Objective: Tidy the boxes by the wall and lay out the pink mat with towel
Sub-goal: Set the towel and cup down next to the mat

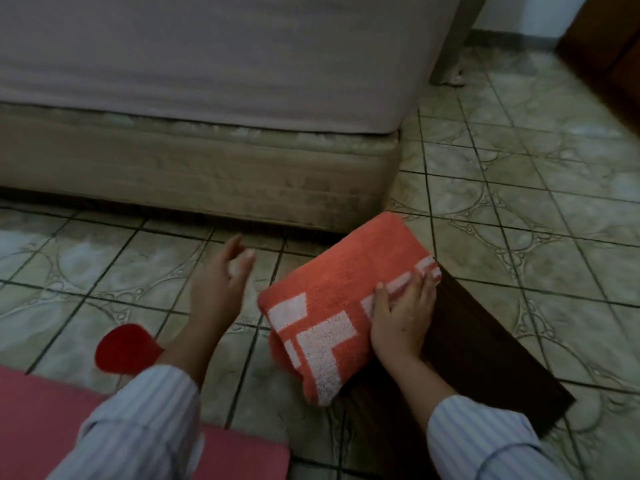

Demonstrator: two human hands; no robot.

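Towel (341, 303) folded, white blocks unreadable | right hand (403, 317) grasping it | left hand (218, 282) released | pink mat (38, 424) cut off.

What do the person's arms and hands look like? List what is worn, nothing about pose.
Both forearms wear long, loose sleeves of pale blue-grey fabric with fine white vertical stripes: the left sleeve and the right sleeve. The cuffs end at the wrists. The left hand and the right hand are bare; no gloves, rings or watch can be seen.
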